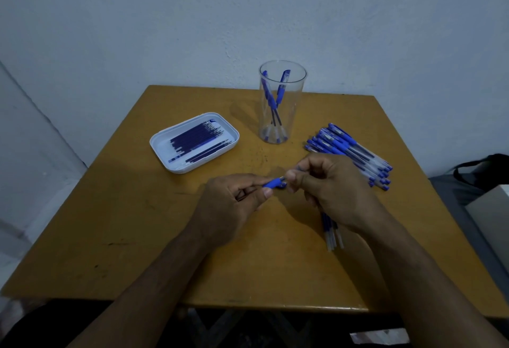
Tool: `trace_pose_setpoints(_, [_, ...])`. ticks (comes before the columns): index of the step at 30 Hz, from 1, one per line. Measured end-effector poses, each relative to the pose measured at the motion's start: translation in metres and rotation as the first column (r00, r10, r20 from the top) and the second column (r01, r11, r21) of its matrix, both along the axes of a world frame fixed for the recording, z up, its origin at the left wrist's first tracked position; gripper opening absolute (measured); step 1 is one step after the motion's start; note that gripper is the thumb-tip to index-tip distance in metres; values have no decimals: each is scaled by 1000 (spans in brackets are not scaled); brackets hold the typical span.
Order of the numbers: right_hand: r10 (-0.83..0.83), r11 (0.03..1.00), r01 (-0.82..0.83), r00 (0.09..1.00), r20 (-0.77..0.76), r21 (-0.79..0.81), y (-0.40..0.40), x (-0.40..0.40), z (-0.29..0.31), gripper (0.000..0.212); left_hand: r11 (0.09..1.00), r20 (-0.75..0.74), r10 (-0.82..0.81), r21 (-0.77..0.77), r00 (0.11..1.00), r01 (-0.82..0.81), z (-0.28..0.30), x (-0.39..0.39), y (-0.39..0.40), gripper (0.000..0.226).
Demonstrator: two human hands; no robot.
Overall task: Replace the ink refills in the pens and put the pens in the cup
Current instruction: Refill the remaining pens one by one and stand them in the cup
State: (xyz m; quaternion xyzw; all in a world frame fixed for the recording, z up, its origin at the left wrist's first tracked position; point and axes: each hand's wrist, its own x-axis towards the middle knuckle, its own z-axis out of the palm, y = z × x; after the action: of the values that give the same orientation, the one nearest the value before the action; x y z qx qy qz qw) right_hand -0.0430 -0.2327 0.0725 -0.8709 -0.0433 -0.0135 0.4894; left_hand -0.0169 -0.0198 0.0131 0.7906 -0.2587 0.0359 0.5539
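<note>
Head view: left hand (234,204) and right hand (327,185) pinch pen (274,182); long axis left-right, rising rightward.

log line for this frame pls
step: refill swap | left hand: holds blue grip | right hand: pinches pen tip end, holds barrels | cup: pens inside | tray: refills

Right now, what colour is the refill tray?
White, seen in the head view: the tray holds dark blue refills.
</note>
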Motion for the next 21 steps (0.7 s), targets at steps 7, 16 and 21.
trace_pose_setpoints(7, [34, 995, -33, 999, -17, 95, -3, 0, 2, 10, 1000, 16, 5, 4, 1000, -5, 0, 0, -2, 25])
trace_pose_setpoints(16, [15, 999, -16, 999, 30, 31, 0, 0, -2, 17, 1000, 34, 23, 21, 999, -24, -2, 1, -1, 27])
trace_pose_setpoints(21, [-38, 997, 42, 997, 66, -59, 0, 3, -5, 30, 1000, 37, 7, 13, 999, -8, -1, 0, -1, 28])
